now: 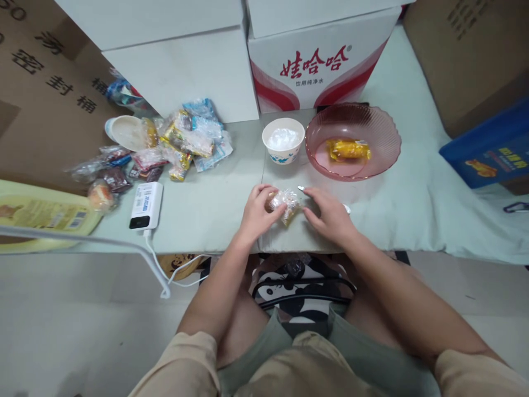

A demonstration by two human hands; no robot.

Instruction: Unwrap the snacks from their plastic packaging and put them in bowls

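My left hand (262,212) is closed around a small snack in a crinkled clear wrapper (285,201), just above the green-covered table (215,215). Close to the wrapper's right side is my right hand (330,215), thumb and index finger spread apart. A small pale tip (301,188) shows at its index fingertip, and a white bit (347,209) at its outer edge; whether they belong to one thing under the hand is hidden. Beyond the hands stands a paper cup (284,157) with clear plastic inside. Right of it, a pink ribbed bowl (390,149) holds a yellow-wrapped snack (349,150).
Wrapped snacks (182,143) are heaped at left around a tipped cup (128,132). In front lies a white power bank (146,205) with a cable hanging over the table edge. White cartons (322,66) line the back. A blue box (491,143) stands at right.
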